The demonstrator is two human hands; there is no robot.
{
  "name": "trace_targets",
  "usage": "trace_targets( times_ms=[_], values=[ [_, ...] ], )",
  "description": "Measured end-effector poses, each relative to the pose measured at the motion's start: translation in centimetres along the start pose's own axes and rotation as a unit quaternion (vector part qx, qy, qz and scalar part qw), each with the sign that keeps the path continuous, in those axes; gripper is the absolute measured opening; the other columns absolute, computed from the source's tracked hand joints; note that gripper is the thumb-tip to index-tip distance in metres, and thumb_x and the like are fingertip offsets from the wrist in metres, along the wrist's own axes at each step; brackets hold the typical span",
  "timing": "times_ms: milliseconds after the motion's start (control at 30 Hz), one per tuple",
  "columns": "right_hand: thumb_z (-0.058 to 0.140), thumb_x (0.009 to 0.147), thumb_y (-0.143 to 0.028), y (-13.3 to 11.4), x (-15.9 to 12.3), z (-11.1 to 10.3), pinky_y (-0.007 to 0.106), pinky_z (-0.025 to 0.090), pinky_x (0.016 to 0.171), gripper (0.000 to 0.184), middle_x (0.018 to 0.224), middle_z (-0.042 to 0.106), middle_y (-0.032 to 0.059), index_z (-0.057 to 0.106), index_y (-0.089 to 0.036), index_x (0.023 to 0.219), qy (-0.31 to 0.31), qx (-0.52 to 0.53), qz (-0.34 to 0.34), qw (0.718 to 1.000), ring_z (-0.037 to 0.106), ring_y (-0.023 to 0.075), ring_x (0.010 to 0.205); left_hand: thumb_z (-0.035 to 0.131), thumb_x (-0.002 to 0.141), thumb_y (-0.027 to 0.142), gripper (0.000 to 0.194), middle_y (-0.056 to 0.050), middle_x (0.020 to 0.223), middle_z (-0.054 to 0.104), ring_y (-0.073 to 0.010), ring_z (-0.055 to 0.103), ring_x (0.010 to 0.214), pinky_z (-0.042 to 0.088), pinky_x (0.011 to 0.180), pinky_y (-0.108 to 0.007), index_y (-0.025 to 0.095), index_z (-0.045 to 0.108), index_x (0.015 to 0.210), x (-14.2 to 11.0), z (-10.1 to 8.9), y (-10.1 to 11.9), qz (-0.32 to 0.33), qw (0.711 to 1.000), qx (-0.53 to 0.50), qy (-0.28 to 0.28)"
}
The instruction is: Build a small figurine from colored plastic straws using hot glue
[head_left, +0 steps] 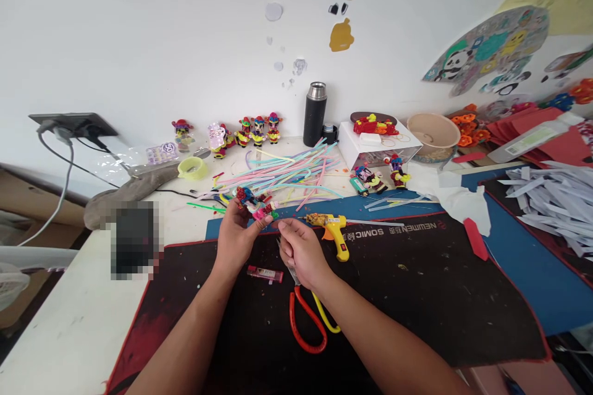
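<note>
My left hand [236,237] is closed around a small colourful doll [250,197] with a blue and red head and pink and green parts. Just to its right, my right hand [299,247] is closed in a pinch, thumb against fingers; whatever it pinches is too small to make out. Beneath the right hand lie scissors [308,324] with one red and one yellow handle, their blades partly hidden. A yellow glue gun [340,237] with a clear glue stick rests on the mat beside my right hand. Below the doll lies a small red-pink case [265,273].
Pastel pipe-cleaner-like strips [278,166] are heaped behind my hands. Several finished dolls [258,131] stand along the wall near a black thermos [315,114]. A white box [380,145], a beige bowl [433,129] and a pile of white paper strips [556,203] are at the right.
</note>
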State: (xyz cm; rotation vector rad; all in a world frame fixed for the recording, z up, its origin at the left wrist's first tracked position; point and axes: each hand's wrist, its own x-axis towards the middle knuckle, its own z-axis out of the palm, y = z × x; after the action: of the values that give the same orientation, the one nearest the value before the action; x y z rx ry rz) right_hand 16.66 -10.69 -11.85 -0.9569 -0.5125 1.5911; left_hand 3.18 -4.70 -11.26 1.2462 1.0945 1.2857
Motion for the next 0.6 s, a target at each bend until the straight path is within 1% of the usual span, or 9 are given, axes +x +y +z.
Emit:
trace_targets(
  times_ms=[167, 267, 433, 600],
  values=[
    [0.082, 0.079, -0.052, 0.01, 0.03, 0.02, 0.019, 0.014, 0.034, 0.039, 0.044, 0.041, -0.0137, 0.062, -0.020, 0.087, 0.005, 0.003, 0.000, 1.000, 0.026, 0.0037, 0.032, 0.094, 0.069, 0.036, 0.057, -0.008, 0.117, 0.075, -0.0281, 0.072, 0.112, 0.057, 0.100, -0.042, 0.023, 0.063, 0.115, 0.04, -0.01, -0.27, -0.001, 1.000, -0.019, -0.010],
    [0.083, 0.079, -0.052, -0.05, 0.01, 0.05, 0.019, 0.014, 0.034, 0.040, 0.045, 0.041, -0.0137, 0.063, -0.019, 0.089, 0.006, 0.003, 0.001, 1.000, 0.026, 0.0037, 0.032, 0.093, 0.070, 0.038, 0.057, -0.009, 0.118, 0.075, -0.0287, 0.071, 0.113, 0.057, 0.099, -0.042, 0.022, 0.064, 0.116, 0.01, -0.02, -0.30, -0.004, 1.000, -0.013, -0.015],
    [0.082, 0.079, -0.051, -0.13, -0.07, 0.06, 0.020, 0.014, 0.035, 0.039, 0.045, 0.041, -0.0137, 0.065, -0.019, 0.092, 0.006, 0.005, 0.000, 1.000, 0.026, 0.0039, 0.033, 0.093, 0.070, 0.040, 0.057, -0.007, 0.109, 0.075, -0.0267, 0.073, 0.100, 0.059, 0.090, -0.040, 0.022, 0.064, 0.116, -0.11, -0.02, -0.21, -0.010, 1.000, 0.017, -0.015],
    [0.081, 0.080, -0.048, -0.11, -0.06, 0.05, 0.021, 0.014, 0.036, 0.036, 0.046, 0.041, -0.0139, 0.064, -0.019, 0.092, 0.004, 0.008, -0.002, 1.000, 0.025, 0.0039, 0.033, 0.094, 0.068, 0.040, 0.061, -0.006, 0.108, 0.074, -0.0251, 0.071, 0.098, 0.057, 0.089, -0.038, 0.023, 0.063, 0.118, -0.17, -0.02, -0.27, -0.011, 0.999, 0.028, -0.017]
  ],
)
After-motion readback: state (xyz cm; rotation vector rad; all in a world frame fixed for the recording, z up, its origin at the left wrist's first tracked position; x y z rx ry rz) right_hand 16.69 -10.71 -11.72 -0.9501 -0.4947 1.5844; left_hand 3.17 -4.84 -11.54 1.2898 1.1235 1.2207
